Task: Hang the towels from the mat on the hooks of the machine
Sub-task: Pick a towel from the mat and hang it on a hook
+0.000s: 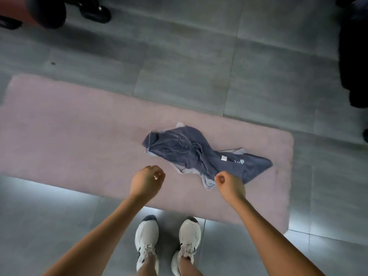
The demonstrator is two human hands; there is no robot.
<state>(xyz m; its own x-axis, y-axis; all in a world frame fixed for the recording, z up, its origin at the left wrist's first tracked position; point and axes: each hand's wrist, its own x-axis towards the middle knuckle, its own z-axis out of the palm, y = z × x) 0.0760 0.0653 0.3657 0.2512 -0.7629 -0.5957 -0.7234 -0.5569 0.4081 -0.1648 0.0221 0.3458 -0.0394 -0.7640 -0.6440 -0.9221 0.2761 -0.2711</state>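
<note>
A crumpled dark blue-grey towel (201,154) with a small white label lies on the right half of a pink mat (69,136) on the floor. A paler cloth edge shows beneath it. My left hand (146,181) hovers over the mat's near edge, left of the towel, with its fingers curled and nothing in them. Over the towel's near corner is my right hand (230,185), fingers closed into a loose fist; it looks to be held well above the cloth and holds nothing that I can see. No hooks or machine are in view.
Grey floor tiles (189,76) surround the mat. My white shoes (167,240) stand at its near edge. Dark objects with a red part (47,10) sit at the top left. A black shape (354,66) fills the right edge.
</note>
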